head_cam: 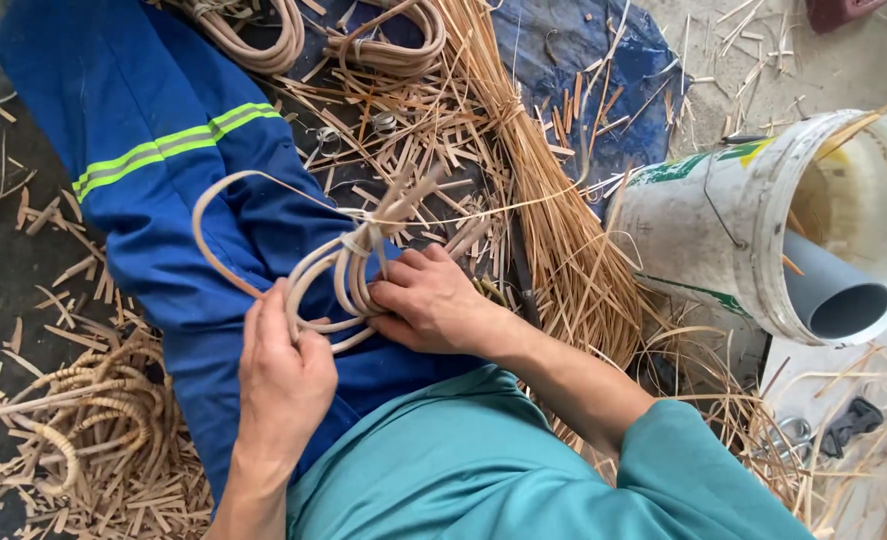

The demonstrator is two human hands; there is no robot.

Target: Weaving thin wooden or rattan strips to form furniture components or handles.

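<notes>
At scene centre, a bundle of looped rattan canes (349,275) is gripped by both hands over a blue work garment (164,150).

The left hand (282,375) is closed around the near side of the loops, its fingers (309,345) wrapped over the canes. The right hand (434,300) is pressed against the right side of the bundle, its fingers (389,295) pinching the canes just below a thin binding strand. One cane is seen arching out to the left over the garment. A sheaf of thin rattan strips (554,220) lies just right of the hands. A white bucket (754,230) holding a grey pipe (839,295) lies tipped at far right. Finished coils (94,420) lie near left among scraps.
</notes>
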